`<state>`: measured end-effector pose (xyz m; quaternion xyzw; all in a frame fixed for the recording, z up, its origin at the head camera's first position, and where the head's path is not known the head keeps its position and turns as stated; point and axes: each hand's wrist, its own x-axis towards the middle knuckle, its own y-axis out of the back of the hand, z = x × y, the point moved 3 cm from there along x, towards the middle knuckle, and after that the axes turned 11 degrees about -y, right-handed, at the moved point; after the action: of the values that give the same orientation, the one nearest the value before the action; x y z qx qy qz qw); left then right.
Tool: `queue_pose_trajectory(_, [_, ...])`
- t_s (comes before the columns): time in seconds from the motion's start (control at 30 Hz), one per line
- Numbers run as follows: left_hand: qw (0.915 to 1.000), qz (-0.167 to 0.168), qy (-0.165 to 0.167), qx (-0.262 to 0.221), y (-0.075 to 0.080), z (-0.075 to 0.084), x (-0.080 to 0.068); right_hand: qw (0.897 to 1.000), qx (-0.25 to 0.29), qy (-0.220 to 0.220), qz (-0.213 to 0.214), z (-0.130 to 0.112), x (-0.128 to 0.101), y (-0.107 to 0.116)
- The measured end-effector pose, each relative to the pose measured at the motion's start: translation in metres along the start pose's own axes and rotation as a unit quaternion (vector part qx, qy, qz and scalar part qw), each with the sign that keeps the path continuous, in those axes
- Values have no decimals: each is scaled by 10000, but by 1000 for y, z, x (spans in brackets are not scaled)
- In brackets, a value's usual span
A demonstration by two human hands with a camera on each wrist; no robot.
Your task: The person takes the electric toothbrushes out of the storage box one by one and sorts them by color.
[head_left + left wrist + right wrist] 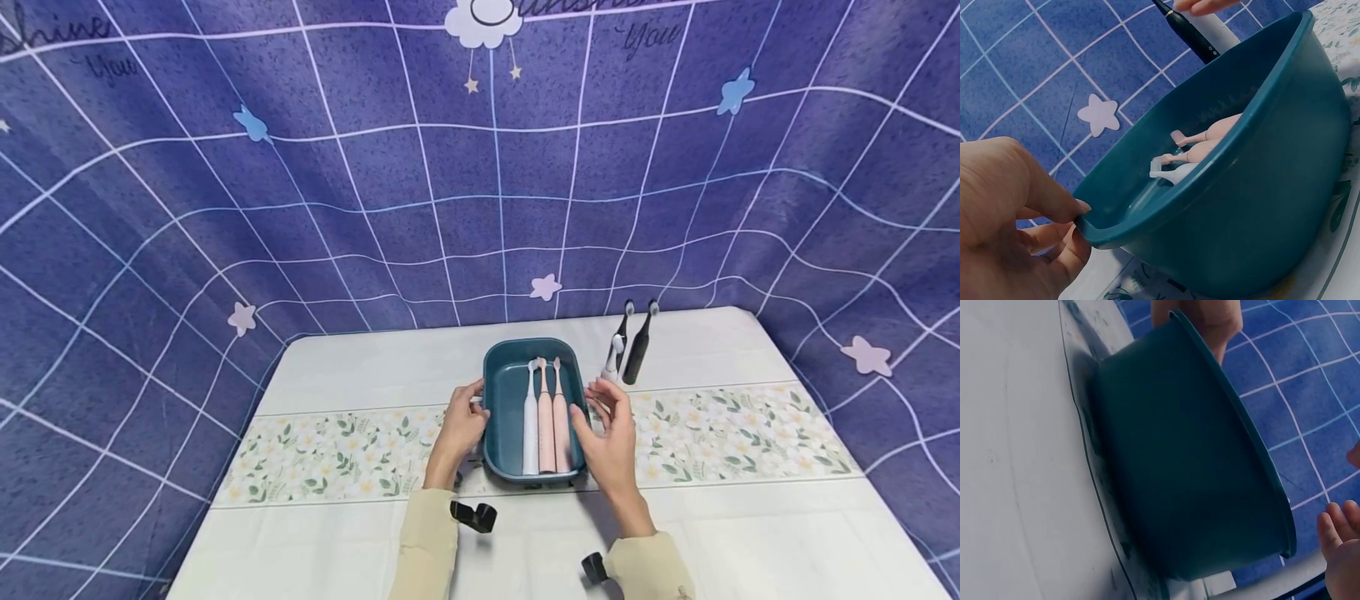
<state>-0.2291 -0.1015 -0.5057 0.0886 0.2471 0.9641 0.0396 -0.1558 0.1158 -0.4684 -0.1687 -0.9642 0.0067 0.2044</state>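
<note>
A dark teal basin (506, 437) stands on the table. Inside it lie side by side a white electric toothbrush (531, 429) and two pink ones (546, 429), heads toward the far end. My left hand (460, 427) pinches the basin's rim at the left, thumb on top, as the left wrist view (1022, 215) shows up close. By the basin's right side is my right hand (613, 437), its fingers loosely bent and spread. In the right wrist view those fingers (1329, 531) are apart from the rim, with nothing between them.
Right of the basin, a white electric toothbrush (612, 360) and two black ones (637, 354) stand upright near the table's back. A purple-blue gridded curtain (420, 183) surrounds the back and sides. A floral band (322, 450) crosses the white table cover (300, 546).
</note>
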Motion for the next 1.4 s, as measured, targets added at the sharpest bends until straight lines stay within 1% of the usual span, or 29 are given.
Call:
queue_pose_trajectory(0.1, [10000, -7, -20, 31, 0, -1, 0, 9997, -190, -87, -107, -1, 0, -5])
queue_pose_trajectory(0.27, [10000, -47, -15, 40, -1, -1, 0, 9972, -345, -584, -306, 3, 1, -13])
queue_pose_trajectory(0.33, [10000, -49, 0, 17, 0, 0, -1, 9953, -309, -825, -397, 9, 1, -16])
queue_pose_trajectory(0.47, [10000, -46, -45, -26, 0, 1, -2, 9887, -515, -1265, -622, 26, 4, -24])
queue_pose_trajectory(0.57, [10000, -37, -61, -63, 1, 1, -2, 9808, -813, -1571, -825, 36, 4, -29])
queue_pose_trajectory(0.67, [9999, -27, -57, -79, 1, 1, -2, 9728, -1138, -1745, -1015, 38, 4, -35])
queue_pose_trajectory(0.8, [10000, 0, -53, -73, 1, 2, -1, 9556, -1778, -1976, -1269, 40, 3, -42])
queue_pose_trajectory(0.87, [10000, 12, -40, -79, 1, 2, -1, 9449, -2071, -2121, -1390, 42, 3, -44])
queue_pose_trajectory(0.93, [10000, 19, -54, -71, 1, 2, -1, 9370, -2226, -2236, -1497, 42, 2, -47])
queue_pose_trajectory(1.03, [10000, 8, -68, -32, 1, 2, -1, 9308, -2326, -2316, -1607, 43, 1, -50])
queue_pose_trajectory(1.23, [10000, -52, -27, 18, 1, 2, -1, 9248, -2492, -2221, -1826, 45, 0, -55])
queue_pose_trajectory(1.4, [10000, -43, -10, -25, 1, 2, -1, 9163, -2560, -2274, -2076, 47, -2, -59])
